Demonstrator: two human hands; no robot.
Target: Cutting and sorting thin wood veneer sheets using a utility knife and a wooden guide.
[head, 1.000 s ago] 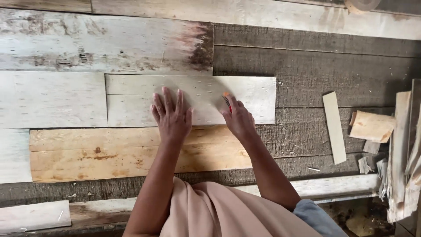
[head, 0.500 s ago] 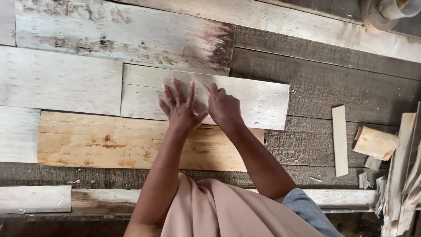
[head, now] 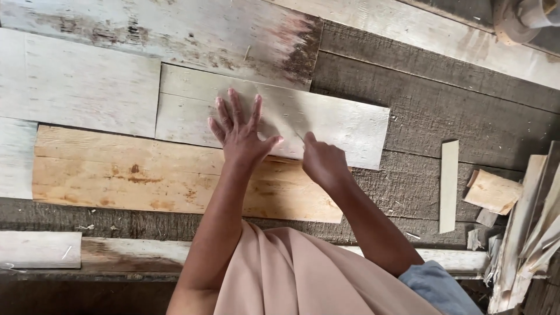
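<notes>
My left hand [head: 240, 133] lies flat with fingers spread on a short whitewashed plank [head: 344, 125], holding nothing. Just to its right, my right hand [head: 322, 164] is curled at the plank's lower edge. It seems to pinch a thin pointed tool [head: 298, 139] whose tip touches the plank; I cannot tell what kind of tool it is. Below the white plank lies a longer bare yellowish plank [head: 116, 181], partly under my forearms. Both planks rest on rough grey boards [head: 443, 105].
More whitewashed planks [head: 76, 87] lie to the left and above. At the right are a narrow pale wood strip [head: 449, 184], a small offcut [head: 493, 191] and a pile of splintered scraps [head: 536, 233]. A round object [head: 519, 20] sits at the top right.
My right hand went from lying flat to a curled grip and slid left toward my left hand. The left hand stays spread on the white plank. The view has shifted.
</notes>
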